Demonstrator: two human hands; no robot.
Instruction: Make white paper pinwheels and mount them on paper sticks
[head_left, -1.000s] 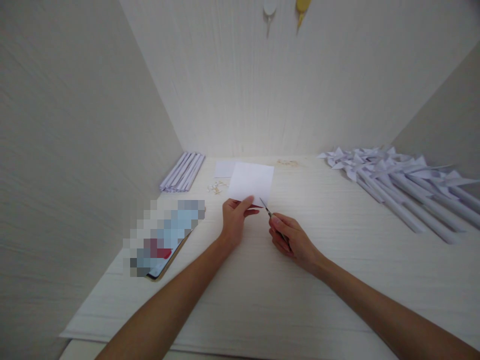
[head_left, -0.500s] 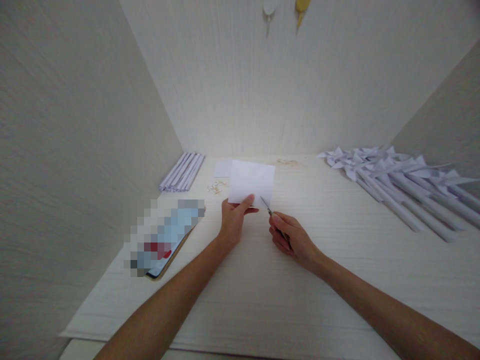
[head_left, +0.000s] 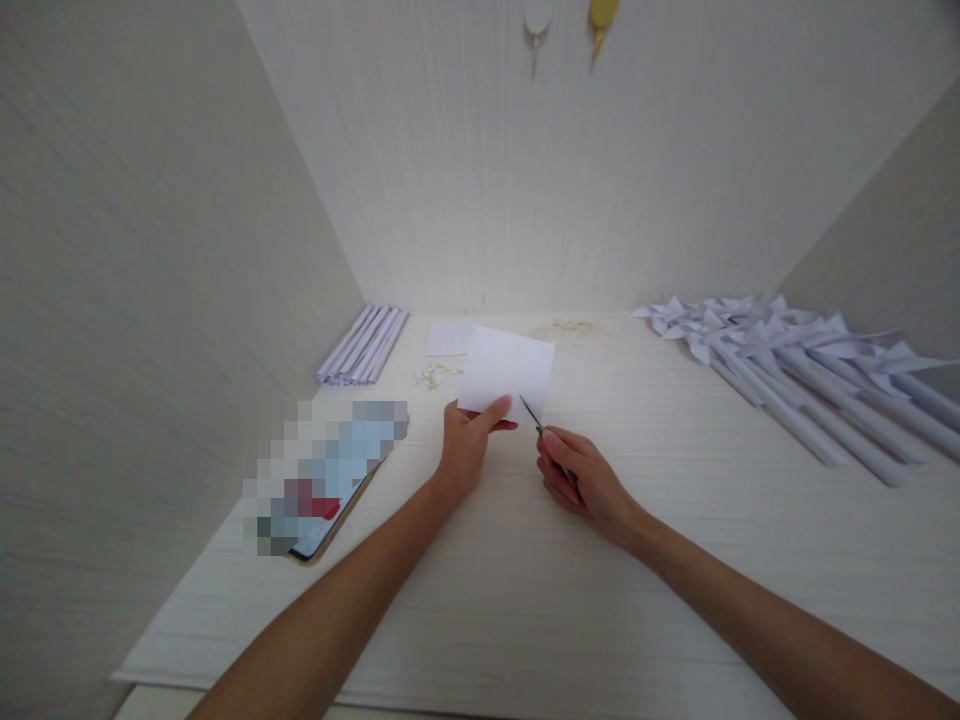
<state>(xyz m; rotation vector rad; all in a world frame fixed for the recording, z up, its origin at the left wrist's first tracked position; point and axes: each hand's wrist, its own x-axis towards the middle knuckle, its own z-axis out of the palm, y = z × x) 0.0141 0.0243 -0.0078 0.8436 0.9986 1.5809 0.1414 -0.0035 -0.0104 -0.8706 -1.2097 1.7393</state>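
The left hand (head_left: 465, 445) has its grip clamped on a square white paper sheet (head_left: 504, 362), thumb on top and fingers beneath the near edge. The sheet is tilted over the middle of the desk (head_left: 675, 620), towards its far edge. The right hand (head_left: 581, 475) is closed around a slim bladed tool (head_left: 532, 415); its dark tip overlaps the sheet's near right corner in view, though whether it touches the paper I cannot tell.

Just beyond the held sheet, to its left, a second sheet (head_left: 445, 338) lies flat near the desk's far edge, with small scraps (head_left: 431, 376) just in front of it. Tan bits (head_left: 572, 327) lie along that same far edge, right of centre. A bundle of rolled paper tubes (head_left: 364, 345) sits at the far left corner, and a phone (head_left: 341, 480), partly blurred, lies nearer along the left edge. Paper pinwheels on rolled sticks (head_left: 795, 365) are heaped at the far right corner.
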